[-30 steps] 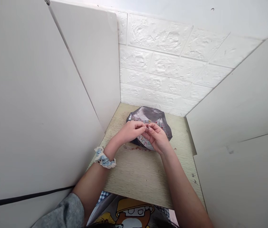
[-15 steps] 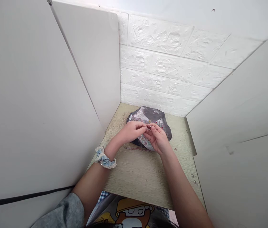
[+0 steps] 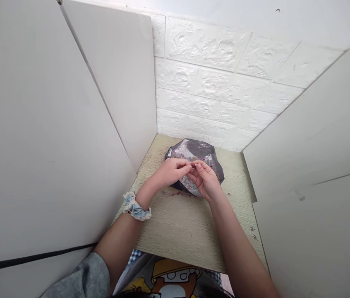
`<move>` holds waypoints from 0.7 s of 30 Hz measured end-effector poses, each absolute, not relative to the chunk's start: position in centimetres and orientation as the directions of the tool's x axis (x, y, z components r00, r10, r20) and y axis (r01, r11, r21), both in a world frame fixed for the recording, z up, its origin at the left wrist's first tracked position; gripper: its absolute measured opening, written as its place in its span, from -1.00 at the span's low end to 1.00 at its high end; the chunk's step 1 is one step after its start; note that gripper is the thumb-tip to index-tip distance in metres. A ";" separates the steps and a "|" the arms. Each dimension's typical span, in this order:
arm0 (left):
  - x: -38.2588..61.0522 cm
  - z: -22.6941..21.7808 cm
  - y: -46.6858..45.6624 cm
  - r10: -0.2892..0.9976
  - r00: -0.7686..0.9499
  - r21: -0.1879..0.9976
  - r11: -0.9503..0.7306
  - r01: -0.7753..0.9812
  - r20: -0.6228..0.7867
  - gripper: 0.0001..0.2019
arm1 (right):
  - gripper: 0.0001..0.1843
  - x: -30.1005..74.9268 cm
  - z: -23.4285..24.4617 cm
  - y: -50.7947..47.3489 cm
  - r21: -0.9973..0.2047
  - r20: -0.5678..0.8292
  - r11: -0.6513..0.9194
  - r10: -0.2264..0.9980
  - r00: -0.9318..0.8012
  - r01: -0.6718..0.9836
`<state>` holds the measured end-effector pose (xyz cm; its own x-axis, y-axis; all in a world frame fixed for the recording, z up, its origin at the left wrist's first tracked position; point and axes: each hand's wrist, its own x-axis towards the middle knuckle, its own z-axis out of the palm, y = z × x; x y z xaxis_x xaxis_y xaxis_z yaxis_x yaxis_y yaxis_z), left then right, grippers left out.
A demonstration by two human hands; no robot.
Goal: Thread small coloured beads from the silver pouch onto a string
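Note:
Over a shiny grey bag (image 3: 214, 151), my left hand (image 3: 171, 171) and my right hand (image 3: 206, 181) meet with fingertips nearly touching. My right thumb and fingers pinch a tiny pale bead (image 3: 196, 164). The left thumb and forefinger are pressed together beside it; what they hold is too small to make out. Many small multicoloured beads (image 3: 183, 155) lie on the bag's surface, partly hidden behind my hands. A strand of pinkish beads (image 3: 178, 194) stretches along the tabletop just below the bag.
The light wooden tabletop (image 3: 181, 227) is hemmed in by a white panel (image 3: 122, 82) on the left, a white panel (image 3: 311, 136) on the right and a white brick-patterned wall (image 3: 206, 74) behind. Two small shiny bits (image 3: 252, 233) lie near its right edge.
Both hands keep the same pinch over the bag, with hardly any finger movement. The view has shifted very slightly.

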<state>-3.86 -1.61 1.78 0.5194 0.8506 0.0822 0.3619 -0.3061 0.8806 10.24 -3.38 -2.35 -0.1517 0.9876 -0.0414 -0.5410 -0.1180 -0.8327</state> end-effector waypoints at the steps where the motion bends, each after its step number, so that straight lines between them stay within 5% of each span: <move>1: -3.9 1.8 -1.6 0.850 0.520 0.880 -0.307 0.363 0.082 -0.71 | -0.87 10.2 -2.4 -3.4 -0.827 -0.041 -0.120 0.987 -0.154 -0.549; 21: -3.8 1.6 -1.5 0.847 0.528 0.872 -0.300 0.387 0.058 -0.68 | -0.88 10.0 -2.7 -3.3 -0.849 -0.036 -0.099 0.991 -0.130 -0.518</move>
<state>-3.84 -1.46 1.62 0.5280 0.8473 0.0576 0.3868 -0.3002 0.8719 10.03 -3.33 -2.70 -0.1304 0.9908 -0.0362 -0.5184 -0.0992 -0.8494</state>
